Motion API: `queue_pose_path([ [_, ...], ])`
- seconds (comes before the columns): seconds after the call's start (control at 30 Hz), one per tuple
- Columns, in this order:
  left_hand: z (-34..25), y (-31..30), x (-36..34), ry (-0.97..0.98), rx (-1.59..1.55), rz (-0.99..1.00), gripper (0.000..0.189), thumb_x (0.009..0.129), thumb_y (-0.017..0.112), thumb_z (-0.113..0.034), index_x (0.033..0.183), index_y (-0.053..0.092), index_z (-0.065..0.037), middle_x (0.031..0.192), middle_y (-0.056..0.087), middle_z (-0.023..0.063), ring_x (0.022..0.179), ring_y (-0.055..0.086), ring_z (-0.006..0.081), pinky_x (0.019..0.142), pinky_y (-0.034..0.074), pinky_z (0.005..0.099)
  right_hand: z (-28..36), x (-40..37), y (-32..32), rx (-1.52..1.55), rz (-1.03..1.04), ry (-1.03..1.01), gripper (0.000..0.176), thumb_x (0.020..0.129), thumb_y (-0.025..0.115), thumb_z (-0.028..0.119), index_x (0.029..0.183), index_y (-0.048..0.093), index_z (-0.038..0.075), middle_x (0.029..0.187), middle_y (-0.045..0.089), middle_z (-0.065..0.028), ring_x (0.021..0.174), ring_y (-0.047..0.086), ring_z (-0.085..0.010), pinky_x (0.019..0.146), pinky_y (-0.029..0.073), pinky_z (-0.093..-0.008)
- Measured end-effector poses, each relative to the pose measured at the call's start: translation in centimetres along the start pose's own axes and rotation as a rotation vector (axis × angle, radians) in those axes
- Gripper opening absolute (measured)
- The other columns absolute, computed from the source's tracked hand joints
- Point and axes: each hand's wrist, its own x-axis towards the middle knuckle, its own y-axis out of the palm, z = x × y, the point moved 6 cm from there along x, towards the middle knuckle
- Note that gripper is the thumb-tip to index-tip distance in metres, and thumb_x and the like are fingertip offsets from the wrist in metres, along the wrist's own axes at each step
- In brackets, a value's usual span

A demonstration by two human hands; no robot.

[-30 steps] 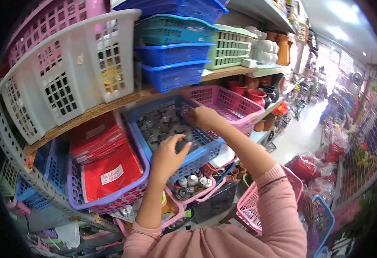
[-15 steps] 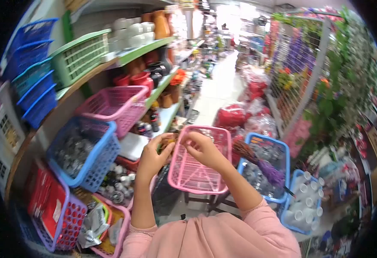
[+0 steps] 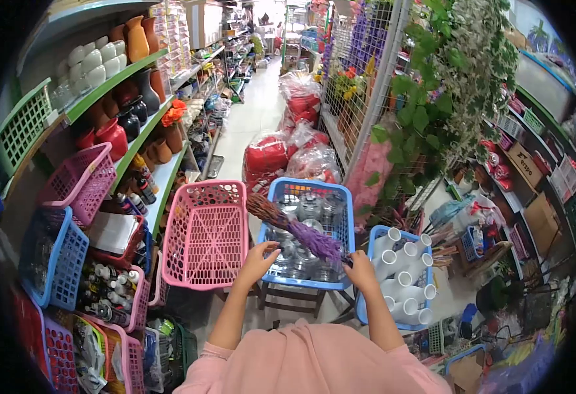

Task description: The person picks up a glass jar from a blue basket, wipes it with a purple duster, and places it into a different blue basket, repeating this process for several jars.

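A blue plastic basket (image 3: 306, 285) holding several clear glass jars (image 3: 309, 207) stands in front of me. Across its top lies a bundle of purple dried flowers (image 3: 314, 240), its brown twiggy end resting over the left rim. My right hand (image 3: 361, 270) is closed around the dark stem end at the basket's front right corner. Over the front left corner, my left hand (image 3: 259, 262) has its thumb and fingers apart, with nothing in them. Just left of it is a pink plastic basket (image 3: 206, 285), showing its bare slatted bottom.
At right, another blue basket (image 3: 361, 308) holds several white cups (image 3: 403, 279). Shelves with vases (image 3: 137, 39) and stacked baskets (image 3: 81, 180) line the left. Red bags in clear plastic (image 3: 266, 156) sit ahead, beside a wire rack (image 3: 366, 85) with artificial plants.
Both hands have moved right, from above the pink basket to the blue basket with jars. My right hand has taken hold of the flower bundle's stem end. The view has turned right.
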Motion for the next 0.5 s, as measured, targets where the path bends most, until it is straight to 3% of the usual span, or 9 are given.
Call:
queue_pose_path([
  [0.13,2.9,3.5,1.0,0.005,0.169,-0.035,0.033,0.079,0.066,-0.012,0.111,0.064,-0.004,0.106,0.063,0.0157,0.1,0.061,0.0295,0.087,0.047,0.0375,-0.3,0.2,1.0,-0.079,-0.05,-0.051,0.033,0.073,0.072,0.019,0.102,0.064,0.005,0.101,0.054,-0.0133,0.098,0.053,-0.0329,0.08,0.045,-0.0441],
  [0.2,2.5,4.7,1.3,0.176,0.445,-0.041,0.034,0.075,0.064,-0.007,0.109,0.064,-0.004,0.106,0.062,0.0157,0.101,0.059,0.0327,0.087,0.047,0.0406,-0.9,0.4,1.7,-0.071,-0.067,-0.051,0.03,0.072,0.072,0.019,0.097,0.065,0.005,0.099,0.053,-0.0127,0.098,0.052,-0.0324,0.079,0.044,-0.0436],
  [0.23,2.5,5.2,1.4,0.144,0.528,-0.016,0.038,0.071,0.061,-0.001,0.108,0.064,-0.004,0.107,0.061,0.0152,0.103,0.056,0.0357,0.091,0.046,0.0397,-1.0,0.3,1.5,-0.023,-0.11,-0.064,0.028,0.072,0.072,0.018,0.096,0.065,0.004,0.097,0.054,-0.0132,0.097,0.053,-0.0322,0.08,0.044,-0.0436],
  [0.4,5.5,7.1,3.7,0.222,0.938,0.035,0.036,0.066,0.063,-0.002,0.101,0.064,-0.008,0.108,0.06,0.0109,0.102,0.056,0.0302,0.085,0.042,0.041,-1.9,-2.0,-0.8,0.235,-0.296,-0.118,0.022,0.073,0.068,0.011,0.091,0.061,0.002,0.091,0.054,-0.0153,0.09,0.055,-0.0327,0.077,0.044,-0.0417],
  [0.43,5.6,7.4,4.2,0.22,1.098,0.036,0.036,0.064,0.064,-0.002,0.1,0.063,-0.009,0.111,0.059,0.0095,0.103,0.055,0.028,0.084,0.041,0.0406,-2.6,-2.9,-1.5,0.369,-0.319,-0.07,0.02,0.074,0.066,0.009,0.09,0.06,0.001,0.09,0.054,-0.0161,0.087,0.056,-0.0336,0.075,0.045,-0.0405],
  [0.5,5.2,7.6,5.4,0.242,1.085,-0.039,0.032,0.067,0.064,-0.006,0.099,0.063,-0.009,0.11,0.058,0.0092,0.101,0.054,0.027,0.084,0.04,0.04,-2.9,-4.7,-3.8,0.487,-0.38,0.016,0.017,0.075,0.059,0.005,0.09,0.059,-0.002,0.086,0.058,-0.0196,0.078,0.058,-0.0384,0.067,0.045,-0.0407],
])
